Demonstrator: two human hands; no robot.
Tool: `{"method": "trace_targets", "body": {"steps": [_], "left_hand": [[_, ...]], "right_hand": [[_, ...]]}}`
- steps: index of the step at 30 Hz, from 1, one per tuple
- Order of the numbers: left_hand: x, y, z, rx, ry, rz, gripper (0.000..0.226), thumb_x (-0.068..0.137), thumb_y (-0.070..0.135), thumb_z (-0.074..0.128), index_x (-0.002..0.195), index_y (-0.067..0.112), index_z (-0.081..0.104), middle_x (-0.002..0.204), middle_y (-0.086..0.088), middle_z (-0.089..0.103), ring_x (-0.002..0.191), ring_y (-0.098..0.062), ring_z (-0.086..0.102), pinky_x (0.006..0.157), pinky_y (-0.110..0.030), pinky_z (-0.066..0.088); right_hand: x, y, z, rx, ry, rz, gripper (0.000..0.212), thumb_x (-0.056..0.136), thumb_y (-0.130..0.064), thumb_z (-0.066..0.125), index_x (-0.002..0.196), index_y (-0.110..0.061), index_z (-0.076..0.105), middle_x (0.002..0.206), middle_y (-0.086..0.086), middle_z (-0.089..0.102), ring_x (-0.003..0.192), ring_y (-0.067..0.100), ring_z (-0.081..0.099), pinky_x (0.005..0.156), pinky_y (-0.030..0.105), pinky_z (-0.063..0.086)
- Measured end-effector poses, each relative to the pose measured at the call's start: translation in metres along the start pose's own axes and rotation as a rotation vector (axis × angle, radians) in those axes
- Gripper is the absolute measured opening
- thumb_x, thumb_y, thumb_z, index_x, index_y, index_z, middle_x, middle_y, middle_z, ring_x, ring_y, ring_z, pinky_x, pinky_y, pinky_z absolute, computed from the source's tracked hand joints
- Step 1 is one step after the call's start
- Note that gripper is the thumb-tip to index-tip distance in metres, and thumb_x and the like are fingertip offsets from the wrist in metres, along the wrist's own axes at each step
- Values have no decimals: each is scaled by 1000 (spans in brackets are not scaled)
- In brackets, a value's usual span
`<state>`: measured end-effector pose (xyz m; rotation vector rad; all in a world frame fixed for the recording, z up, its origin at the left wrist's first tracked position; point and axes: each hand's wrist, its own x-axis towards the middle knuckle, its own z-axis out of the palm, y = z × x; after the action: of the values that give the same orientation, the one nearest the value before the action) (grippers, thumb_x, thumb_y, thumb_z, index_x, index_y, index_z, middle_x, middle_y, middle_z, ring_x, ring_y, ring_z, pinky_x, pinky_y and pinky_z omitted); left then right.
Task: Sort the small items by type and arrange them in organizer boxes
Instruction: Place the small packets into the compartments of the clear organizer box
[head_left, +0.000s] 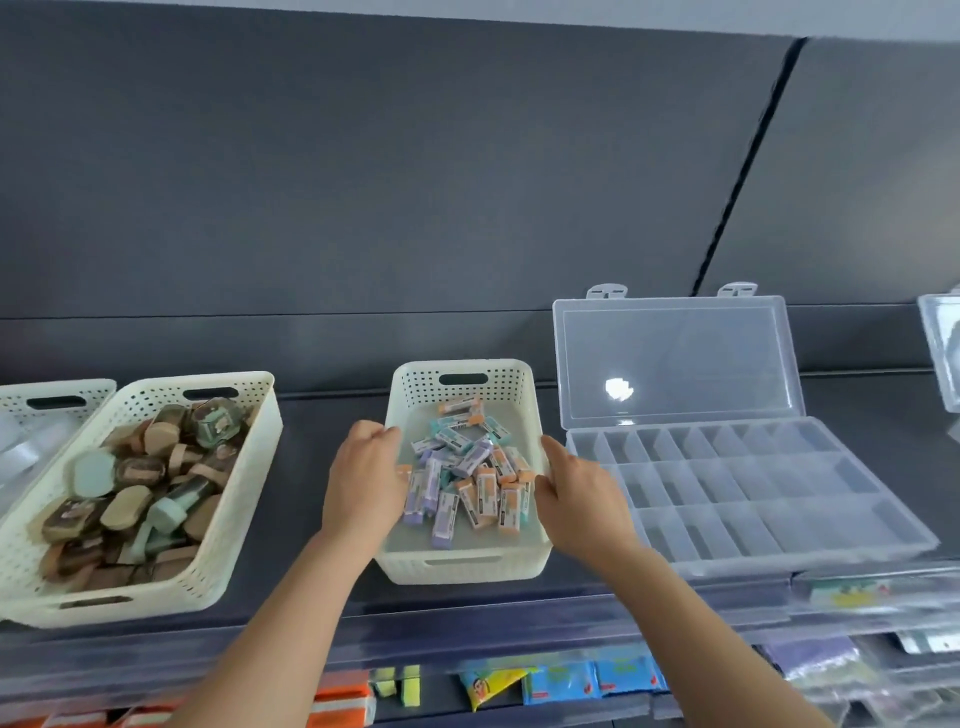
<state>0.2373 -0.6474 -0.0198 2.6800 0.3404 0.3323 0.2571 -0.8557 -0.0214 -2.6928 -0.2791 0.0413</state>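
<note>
Roughly twenty erasers (470, 475), one cream basket (462, 564), two hands (363, 480) gripping sides.

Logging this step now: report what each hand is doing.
Left hand: grips the left rim of the eraser basket.
Right hand: grips the basket's right rim, forefinger extended.

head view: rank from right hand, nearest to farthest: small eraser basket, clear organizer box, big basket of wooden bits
1. Small eraser basket: the right hand is on its right rim.
2. Clear organizer box: just right of the hand, lid open, compartments empty.
3. Big basket of wooden bits: far left, beyond the left hand.
</note>
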Motion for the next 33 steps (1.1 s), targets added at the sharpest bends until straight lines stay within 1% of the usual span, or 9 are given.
{"method": "trace_targets", "body": {"steps": [3,8,14,16,19,22,25,28,33], "left_hand": [[-2,18,7,-21,6,-7,38,88,-8,48,124,2,57,130,-8,48,108,-24,53,87,-32,49],[-11,39,16,-7,28,-55,35,89,-6,50,122,-1,59,130,-10,50,108,-27,55,90,-37,49],[-25,50,20,47,44,-103,42,92,-3,50,133,4,54,137,-7,48,117,-25,51,96,-33,43],[-29,50,20,141,53,-102,41,93,0,50,133,7,55,138,-7,47,122,-25,45,97,-35,43],[-32,60,20,276,112,19,37,91,10,57,128,9,59,136,-7,49,123,-27,41,99,-39,41],[-31,79,26,184,-32,146,31,91,25,60,121,17,64,119,1,58,113,-19,47,93,-32,41],[-24,89,36,153,-236,178,23,85,32,66,107,26,66,97,9,53,100,-16,50,73,-26,38],[-15,90,45,168,-397,194,45,77,39,71,121,33,58,96,7,45,96,-16,48,74,-30,41],[-2,89,49,165,-403,176,46,69,41,79,108,26,58,95,9,47,87,-12,46,73,-28,42]], "right_hand": [[-3,17,-10,-16,-16,9,35,97,-21,38,132,-19,38,102,2,68,70,16,62,57,31,56],[-2,40,-16,-38,-49,-35,30,95,-22,39,125,-20,38,94,1,68,68,19,64,57,39,58],[-1,59,-24,-63,-79,-155,26,96,-25,41,121,-17,41,91,4,67,69,22,62,56,36,56],[-4,60,-31,-106,-61,-198,27,96,-31,45,119,-16,45,93,3,65,77,23,62,59,33,54],[-5,58,-39,-204,65,-364,34,92,-38,53,117,-17,56,108,2,57,102,22,51,79,32,46],[3,47,-39,-338,44,-515,35,88,-44,57,112,-19,64,112,0,55,109,21,41,93,33,34],[16,39,-34,-526,-128,-515,49,81,-58,58,110,-19,64,111,0,54,113,23,36,97,37,27],[26,35,-26,-671,-227,-518,59,76,-65,58,112,-18,62,115,2,53,118,25,32,98,40,24],[40,33,-21,-586,-193,-498,60,69,-60,69,109,-18,56,104,0,58,110,22,39,91,37,26]]}}
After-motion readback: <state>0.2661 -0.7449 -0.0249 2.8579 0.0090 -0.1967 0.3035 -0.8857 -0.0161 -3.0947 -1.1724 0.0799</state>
